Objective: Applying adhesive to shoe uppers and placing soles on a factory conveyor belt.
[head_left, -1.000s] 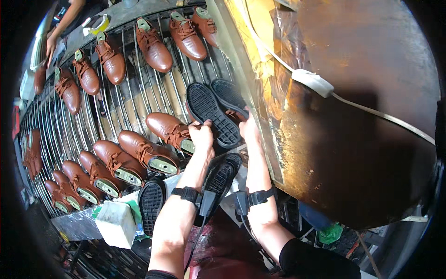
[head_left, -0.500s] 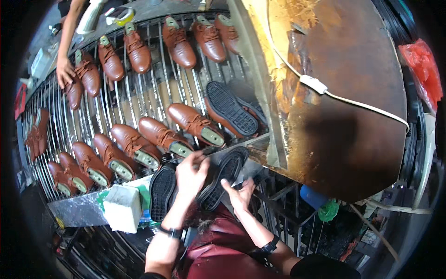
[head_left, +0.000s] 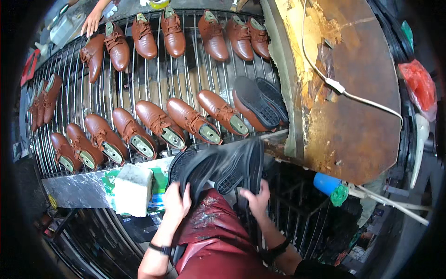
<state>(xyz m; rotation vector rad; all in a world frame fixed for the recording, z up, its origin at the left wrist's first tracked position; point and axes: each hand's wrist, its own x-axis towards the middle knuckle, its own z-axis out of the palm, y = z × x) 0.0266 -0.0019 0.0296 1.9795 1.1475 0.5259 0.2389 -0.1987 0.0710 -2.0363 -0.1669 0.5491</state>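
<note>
My left hand (head_left: 176, 202) is closed on the near end of a black shoe sole (head_left: 197, 173), which is smeared by motion. Opposite it, my right hand (head_left: 258, 199) grips another black sole (head_left: 252, 162), held upright with its edge toward me. Behind these two, a treaded sole (head_left: 180, 163) rests by the rack's front edge. One more treaded sole (head_left: 230, 179) shows between my hands, close to the right one; whether I hold it too is unclear. All this is just above a dark red apron (head_left: 209, 232) over my lap.
Brown lace-up shoes (head_left: 172, 35) stand in rows on a metal-bar rack (head_left: 134, 83). Two shoes with black soles up (head_left: 253, 104) lie at its right end. A co-worker's hand (head_left: 92, 22) reaches in far left. A white block (head_left: 133, 190) is left; a brown board (head_left: 353, 116) stands right.
My left hand has moved down and left from above the soles and now grips one. My right hand has shifted right and closed on a sole. The view has shifted too.
</note>
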